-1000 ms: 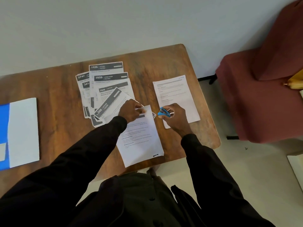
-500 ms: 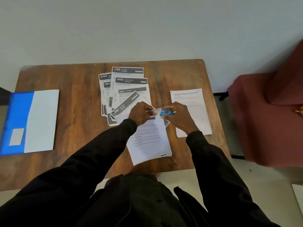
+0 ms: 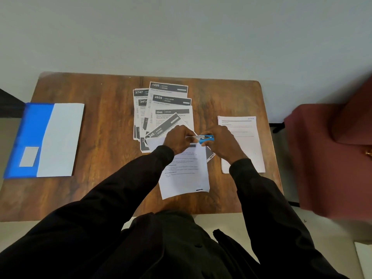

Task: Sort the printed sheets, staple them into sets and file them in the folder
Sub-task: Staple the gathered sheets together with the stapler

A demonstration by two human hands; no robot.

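Our left hand (image 3: 177, 137) pinches the top corner of the sheet set (image 3: 185, 178) at the front middle of the desk (image 3: 100, 117), our right hand (image 3: 223, 143) grips the blue stapler (image 3: 206, 138) there, so we should square the edges before squeezing (the folder (image 3: 46, 139) lies far left)

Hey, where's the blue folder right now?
In the head view, the blue folder lies flat at the left edge of the table, well to the left of the fanned printed sheets.

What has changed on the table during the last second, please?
The right hand moved the blue stapler left, to the top corner of the sheet set that the left hand keeps pinching. The fanned sheets, the paper on the right and the folder stayed in place.
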